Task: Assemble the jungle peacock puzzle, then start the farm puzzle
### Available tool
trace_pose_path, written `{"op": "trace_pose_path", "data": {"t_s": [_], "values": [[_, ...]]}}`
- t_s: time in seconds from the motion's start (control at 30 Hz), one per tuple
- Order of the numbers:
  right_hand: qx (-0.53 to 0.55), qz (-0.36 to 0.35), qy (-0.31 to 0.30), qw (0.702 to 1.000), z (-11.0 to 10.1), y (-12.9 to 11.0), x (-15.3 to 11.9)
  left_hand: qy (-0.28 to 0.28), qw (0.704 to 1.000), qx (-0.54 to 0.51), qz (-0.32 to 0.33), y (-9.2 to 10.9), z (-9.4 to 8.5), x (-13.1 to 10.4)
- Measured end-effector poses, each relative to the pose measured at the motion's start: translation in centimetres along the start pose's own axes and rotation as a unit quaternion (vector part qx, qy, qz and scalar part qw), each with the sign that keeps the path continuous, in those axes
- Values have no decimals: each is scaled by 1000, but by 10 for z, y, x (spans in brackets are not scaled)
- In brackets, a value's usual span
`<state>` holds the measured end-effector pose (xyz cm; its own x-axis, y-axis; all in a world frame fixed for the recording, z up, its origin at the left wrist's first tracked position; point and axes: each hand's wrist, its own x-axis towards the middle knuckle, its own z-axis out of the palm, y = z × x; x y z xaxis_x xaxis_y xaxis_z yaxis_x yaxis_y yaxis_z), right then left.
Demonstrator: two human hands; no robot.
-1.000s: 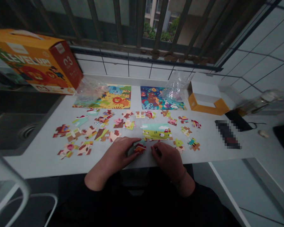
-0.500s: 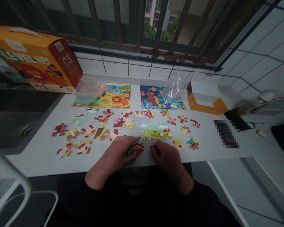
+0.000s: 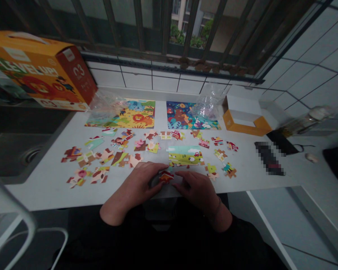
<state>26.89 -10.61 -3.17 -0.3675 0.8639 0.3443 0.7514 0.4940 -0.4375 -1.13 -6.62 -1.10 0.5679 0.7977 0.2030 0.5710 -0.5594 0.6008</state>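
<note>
My right hand is reaching further left than half a second ago, and its fingers are spreading from a tighter curl, while my left hand is staying almost where it was.

My left hand point(image 3: 142, 180) is holding the red puzzle piece point(image 3: 166, 177) from its left side, thumb and forefinger parted only by the piece's width. I am probably keeping it steady that way, flat and close to the near edge of the surface point(image 3: 45, 193). My right hand point(image 3: 197, 187) is hovering beside the piece's right side, thumb and forefinger partly open and gripping nothing; I cannot tell whether a fingertip is touching. From there it is likely leaving both sides of the piece within reach.

The joined puzzle section point(image 3: 186, 155) is lying just beyond my fingertips, midway between the left and right ends of the surface. The loose puzzle pieces point(image 3: 119, 159) are lying spread to its left, right and far side, seemingly so their prints are showing. Toward the far edge, the lion picture sheet point(image 3: 142, 117) and the night-scene picture sheet point(image 3: 180, 116) are lying face up, perhaps for easy viewing, with clear plastic wrap point(image 3: 210, 107) partly covering the second.
</note>
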Motion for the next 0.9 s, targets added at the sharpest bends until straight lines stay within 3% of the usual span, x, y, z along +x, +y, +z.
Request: {"op": "trace_pose_path", "data": {"t_s": [0.33,0.9], "values": [[0,-37,5,999,3,3,-1,-18,1000,10,13,0,2,0],[4,10,-8,1000,5,4,0,-5,997,67,-37,1,7,4]]}}
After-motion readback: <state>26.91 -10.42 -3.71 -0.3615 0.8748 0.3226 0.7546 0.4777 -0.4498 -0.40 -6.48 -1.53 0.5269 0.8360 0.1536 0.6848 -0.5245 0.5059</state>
